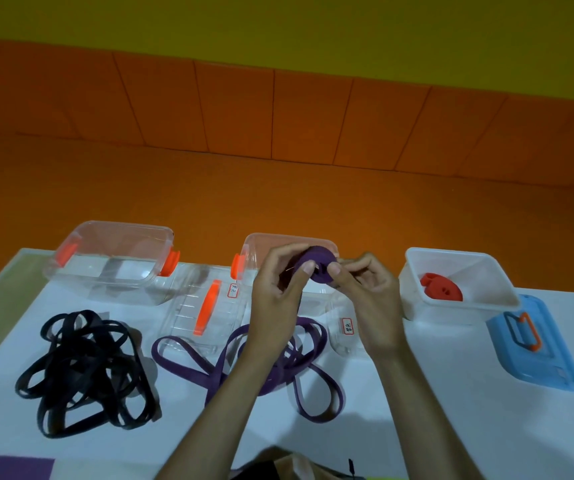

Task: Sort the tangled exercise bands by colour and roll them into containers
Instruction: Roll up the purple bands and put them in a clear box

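My left hand (pixel 278 289) and my right hand (pixel 365 282) together grip a rolled purple band (pixel 315 265), held above the middle clear container (pixel 254 244). Loose purple bands (pixel 209 368) lie tangled on the white table below my wrists. A pile of black bands (pixel 81 365) lies at the left. Rolled red bands (pixel 441 289) sit inside the white container (pixel 458 261) at the right. The left clear container (pixel 112 251) with orange clips holds no bands.
A clear lid with an orange handle (pixel 205 306) lies between the two clear containers. A second clear lid (pixel 344 327) is under my right wrist. A blue lid (pixel 535 344) lies at the right. An orange wall stands behind the table (pixel 434 410).
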Motion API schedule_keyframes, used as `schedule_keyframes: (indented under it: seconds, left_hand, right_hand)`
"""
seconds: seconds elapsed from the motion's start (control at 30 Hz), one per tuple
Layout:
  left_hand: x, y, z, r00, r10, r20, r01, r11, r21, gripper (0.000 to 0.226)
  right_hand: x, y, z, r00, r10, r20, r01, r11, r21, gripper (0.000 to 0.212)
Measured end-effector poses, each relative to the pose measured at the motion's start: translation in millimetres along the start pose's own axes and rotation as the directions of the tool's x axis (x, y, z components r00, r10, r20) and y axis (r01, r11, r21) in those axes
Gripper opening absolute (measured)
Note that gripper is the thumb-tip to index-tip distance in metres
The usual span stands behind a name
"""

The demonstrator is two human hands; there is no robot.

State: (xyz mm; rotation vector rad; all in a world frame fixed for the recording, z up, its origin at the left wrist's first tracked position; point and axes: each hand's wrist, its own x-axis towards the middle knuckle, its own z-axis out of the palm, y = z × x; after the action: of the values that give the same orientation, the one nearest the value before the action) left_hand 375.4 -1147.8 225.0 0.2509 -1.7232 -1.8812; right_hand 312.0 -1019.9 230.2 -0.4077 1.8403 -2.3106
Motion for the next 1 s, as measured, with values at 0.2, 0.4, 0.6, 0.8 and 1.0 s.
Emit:
schedule_keyframes:
  seconds: [0.2,0.4,0.6,0.8,1.0]
  left_hand:
    - [-1,-9,-5,0.998,-0.037,-0.042,0.038,0.999,0.016,0.008]
    - [-8,-11,-7,0.999,-0.037,0.028,0.036,0.998,0.058,0.008]
    - [-12,-14,-4,0.995,-0.099,-0.031,0.098,0.995,-0.005,0.009]
    - [-13,-3,-6,0.992,-0.125,0.025,0.126,0.991,-0.038,0.024]
    - [-20,-2,-13,0.999,-0.048,-0.002,0.048,0.997,0.053,0.017]
  right_hand:
    - [-4,0,4,0.999,0.021,0.045,-0.020,1.000,-0.003,0.021]
    - [-5,-3,-2,0.992,0.088,0.089,-0.080,0.992,-0.097,0.021]
    - [-2,-6,-3,0.999,0.054,-0.009,-0.054,0.978,-0.200,0.026]
    - [-7,-6,1,0.999,0.028,-0.034,-0.029,0.999,-0.041,0.017]
    - [-2,-18,-7,0.990,-0.001,0.144,0.053,0.932,-0.358,0.026]
